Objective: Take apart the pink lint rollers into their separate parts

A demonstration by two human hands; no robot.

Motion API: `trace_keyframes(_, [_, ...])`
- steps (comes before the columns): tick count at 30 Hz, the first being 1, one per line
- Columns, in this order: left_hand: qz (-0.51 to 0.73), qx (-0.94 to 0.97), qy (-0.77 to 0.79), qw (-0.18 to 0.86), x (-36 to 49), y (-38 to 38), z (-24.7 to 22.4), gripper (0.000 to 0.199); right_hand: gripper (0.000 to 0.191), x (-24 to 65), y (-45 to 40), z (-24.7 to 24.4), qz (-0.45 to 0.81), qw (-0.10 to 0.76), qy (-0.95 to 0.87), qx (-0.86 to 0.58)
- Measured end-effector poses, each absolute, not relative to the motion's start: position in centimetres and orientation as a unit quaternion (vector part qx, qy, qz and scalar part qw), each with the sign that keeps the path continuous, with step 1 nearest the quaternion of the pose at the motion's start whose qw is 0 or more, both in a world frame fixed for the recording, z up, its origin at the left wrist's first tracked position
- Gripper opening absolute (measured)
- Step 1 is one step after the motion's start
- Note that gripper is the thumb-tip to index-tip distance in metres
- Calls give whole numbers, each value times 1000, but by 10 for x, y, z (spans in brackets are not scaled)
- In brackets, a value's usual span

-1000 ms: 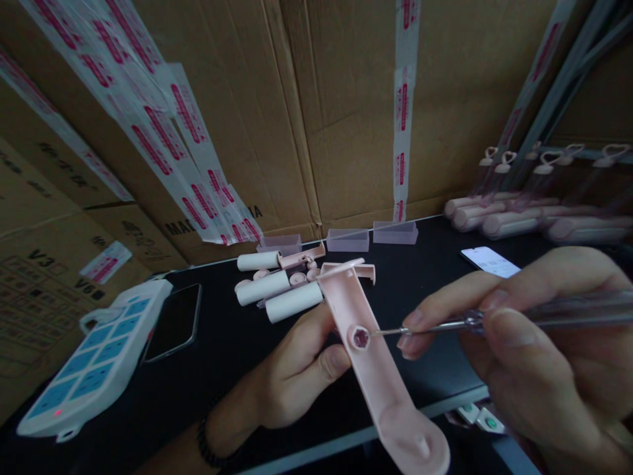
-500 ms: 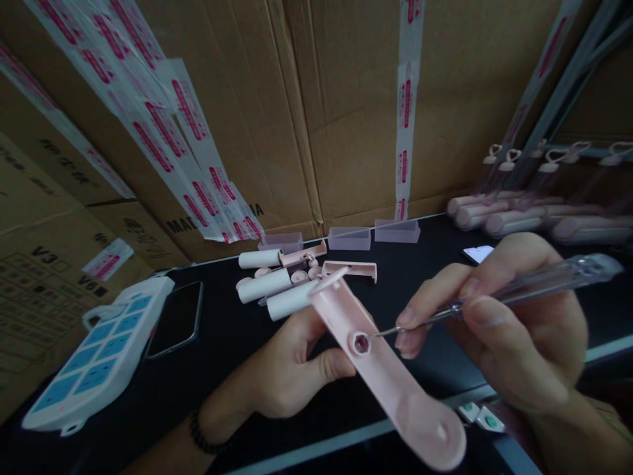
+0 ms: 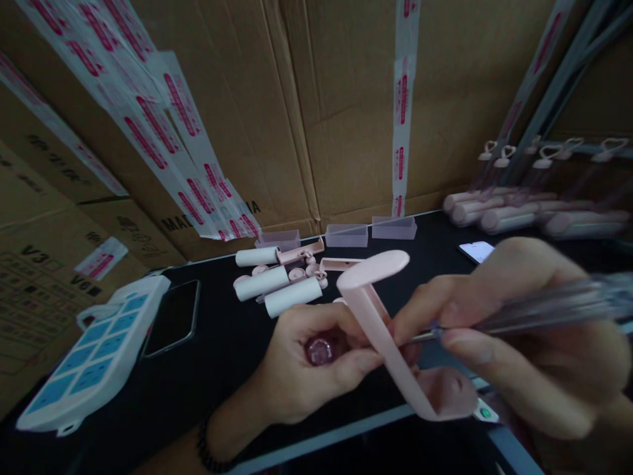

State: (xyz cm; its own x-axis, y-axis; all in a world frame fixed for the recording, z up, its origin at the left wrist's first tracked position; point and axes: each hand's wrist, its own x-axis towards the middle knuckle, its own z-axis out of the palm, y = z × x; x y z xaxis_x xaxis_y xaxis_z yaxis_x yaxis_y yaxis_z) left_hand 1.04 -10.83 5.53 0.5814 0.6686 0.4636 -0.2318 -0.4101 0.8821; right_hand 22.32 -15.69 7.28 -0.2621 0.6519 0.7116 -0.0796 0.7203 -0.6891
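Smooth, matt pink plastic in the bracket (image 3: 376, 330): a narrow straight strip with a rounded end plate jutting out at the top and a hollow, rounded cup at the lower end. Thin metal shaft and clear handle on the screwdriver (image 3: 548, 307), blurred toward the butt. Glossy, translucent purple in the round piece (image 3: 320, 351) within the curl of the left hand (image 3: 301, 379).

Behind, on the black table (image 3: 227, 346): white rollers (image 3: 294, 297) with small pink parts among them, then frosted lilac trays (image 3: 347, 235) along the cardboard box (image 3: 356, 119). To the left, a white power strip (image 3: 93, 363) just beside a dark phone (image 3: 173, 320); far right, pink cylinders (image 3: 514, 218) near a lit phone (image 3: 475, 251), partly covered by the right hand (image 3: 534, 349).

Bracket held tilted above the table, pinched at mid-length between left thumb and fingers. Right fingers closed around the screwdriver, close by the bracket's far side; tip hidden behind the strip, contact unclear.
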Motion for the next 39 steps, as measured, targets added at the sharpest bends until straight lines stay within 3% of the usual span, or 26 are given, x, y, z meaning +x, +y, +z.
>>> trace_keyframes(6, [414, 699, 188, 552, 8, -104, 45, 17, 16, 218, -143, 75, 328, 585, -709, -219])
trace_keyframes(9, [432, 675, 203, 563, 10, -100, 43, 23, 7, 211, -129, 72, 370, 589, -678, -239])
trace_keyframes(13, [450, 638, 215, 587, 10, -95, 43, 41, 8, 201, -120, 70, 431, 580, -650, -236])
trace_keyframes(18, [422, 660, 203, 587, 7, -94, 45, 27, 10, 192, -121, 71, 470, 584, -621, -230])
trace_keyframes(25, [431, 670, 262, 545, 3, -90, 47, 36, 18, 229, -110, 106, 318, 787, -489, -200])
trace_keyframes(28, [447, 660, 286, 531, 2, -87, 48, 39, 19, 240, -109, 111, 261, 692, -604, -297])
trace_keyframes(31, [464, 657, 300, 513, 2, -84, 47, 38, 9, 232, -115, 99, 257, 437, -755, -415])
trace_keyframes(33, [467, 666, 302, 497, 3, -82, 46, 35, 19, 222, -119, 88, 312, 328, -788, -416])
trace_keyframes(36, [459, 681, 293, 490, 4, -80, 44, 29, 30, 215, -118, 76, 389, 300, -778, -392])
trace_keyframes(39, [466, 668, 291, 502, 4, -77, 43, 35, 39, 227, -104, 71, 376, 313, -780, -391])
